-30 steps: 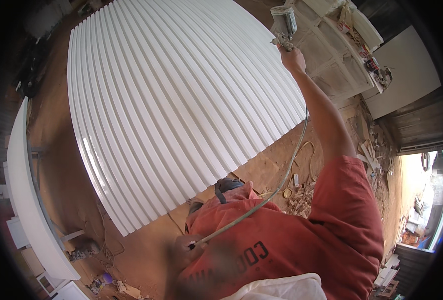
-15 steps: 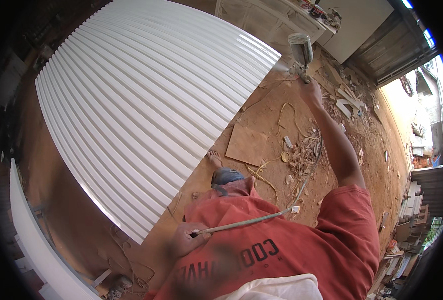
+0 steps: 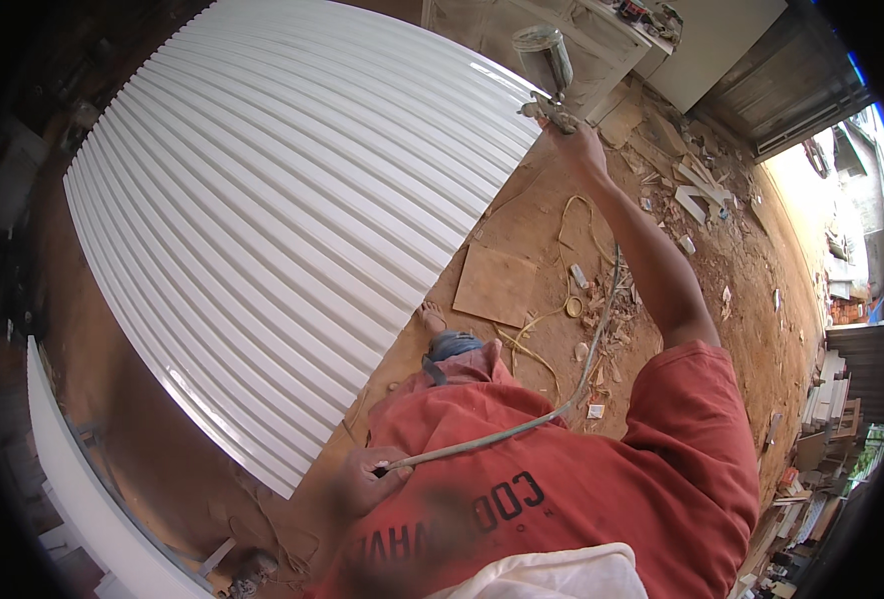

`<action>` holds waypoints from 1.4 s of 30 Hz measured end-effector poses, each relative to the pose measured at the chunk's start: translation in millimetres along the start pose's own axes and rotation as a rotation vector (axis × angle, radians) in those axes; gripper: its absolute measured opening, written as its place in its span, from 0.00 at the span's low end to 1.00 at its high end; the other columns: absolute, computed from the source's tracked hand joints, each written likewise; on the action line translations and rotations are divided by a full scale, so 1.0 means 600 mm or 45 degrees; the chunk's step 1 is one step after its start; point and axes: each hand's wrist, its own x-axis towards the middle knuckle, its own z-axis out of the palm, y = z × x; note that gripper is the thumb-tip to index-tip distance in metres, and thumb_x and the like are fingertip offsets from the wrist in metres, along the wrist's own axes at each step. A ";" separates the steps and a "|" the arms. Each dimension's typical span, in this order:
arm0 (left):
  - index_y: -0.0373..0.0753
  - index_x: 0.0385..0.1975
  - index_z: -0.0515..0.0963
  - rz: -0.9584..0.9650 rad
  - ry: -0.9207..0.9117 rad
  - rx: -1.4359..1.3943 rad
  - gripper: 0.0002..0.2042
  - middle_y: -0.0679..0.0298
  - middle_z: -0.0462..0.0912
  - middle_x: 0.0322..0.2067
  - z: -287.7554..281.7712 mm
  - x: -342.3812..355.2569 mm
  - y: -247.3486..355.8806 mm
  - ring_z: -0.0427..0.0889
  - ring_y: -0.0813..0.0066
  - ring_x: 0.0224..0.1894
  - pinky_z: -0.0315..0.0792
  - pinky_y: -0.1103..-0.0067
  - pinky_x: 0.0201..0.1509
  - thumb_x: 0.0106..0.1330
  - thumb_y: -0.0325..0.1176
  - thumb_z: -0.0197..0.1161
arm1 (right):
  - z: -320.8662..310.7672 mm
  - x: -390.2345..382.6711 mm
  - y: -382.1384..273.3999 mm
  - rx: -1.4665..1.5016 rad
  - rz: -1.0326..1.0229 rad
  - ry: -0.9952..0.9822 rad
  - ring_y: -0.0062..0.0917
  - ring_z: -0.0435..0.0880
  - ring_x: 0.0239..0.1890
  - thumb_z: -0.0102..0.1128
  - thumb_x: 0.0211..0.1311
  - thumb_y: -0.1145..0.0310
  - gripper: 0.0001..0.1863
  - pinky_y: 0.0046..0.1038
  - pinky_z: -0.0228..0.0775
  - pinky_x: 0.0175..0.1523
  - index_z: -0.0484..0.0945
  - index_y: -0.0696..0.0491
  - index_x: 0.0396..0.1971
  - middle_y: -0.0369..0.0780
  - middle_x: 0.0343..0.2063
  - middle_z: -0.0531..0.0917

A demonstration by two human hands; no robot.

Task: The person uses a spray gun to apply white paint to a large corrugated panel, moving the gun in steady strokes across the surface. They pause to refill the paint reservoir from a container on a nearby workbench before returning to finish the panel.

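Note:
A large white corrugated panel [image 3: 282, 220] fills the upper left. My right hand [image 3: 577, 150] is closed on a metal spray gun [image 3: 552, 75] with a cup on top, beside the panel's right corner. My left hand [image 3: 370, 475] is closed round a pale green hose [image 3: 492, 442] at the front of my red shirt [image 3: 582, 499]; the hose curves up toward my right arm.
Another white panel [image 3: 102, 499] stands along the left. On the dirt floor [image 3: 781, 250] are a square board [image 3: 494, 283], yellow cord, wood scraps and a round yellow object [image 3: 574, 305]. A dusty cabinet [image 3: 591, 45] is at the back; stacked boards [image 3: 831, 389] lean at the right.
The view has swung, so more floor shows at right. Since half a second ago the spray gun has moved up and left, closer to the panel's corner. The mist seen then is not visible.

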 end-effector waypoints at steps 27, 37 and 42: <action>0.31 0.35 0.83 -0.210 0.811 -0.652 0.08 0.74 0.78 0.23 0.079 0.154 0.071 0.71 0.90 0.28 0.65 0.82 0.30 0.67 0.30 0.61 | 0.425 0.511 -0.537 0.143 -0.427 -0.073 0.51 0.82 0.52 0.57 0.56 0.29 0.41 0.46 0.74 0.55 0.84 0.55 0.47 0.55 0.46 0.85; 0.30 0.35 0.82 -0.176 0.862 -0.678 0.09 0.73 0.77 0.23 0.084 0.154 0.080 0.72 0.88 0.29 0.66 0.80 0.31 0.68 0.30 0.61 | 0.432 0.482 -0.523 0.063 -0.455 -0.152 0.45 0.83 0.53 0.55 0.59 0.31 0.40 0.44 0.74 0.56 0.82 0.56 0.50 0.51 0.49 0.85; 0.31 0.32 0.82 -0.188 0.693 -0.461 0.12 0.73 0.75 0.20 0.057 0.119 0.054 0.69 0.87 0.25 0.64 0.80 0.28 0.67 0.36 0.64 | 0.369 0.416 -0.416 -0.008 -0.349 -0.233 0.45 0.83 0.53 0.55 0.62 0.35 0.35 0.45 0.74 0.55 0.82 0.53 0.51 0.51 0.48 0.85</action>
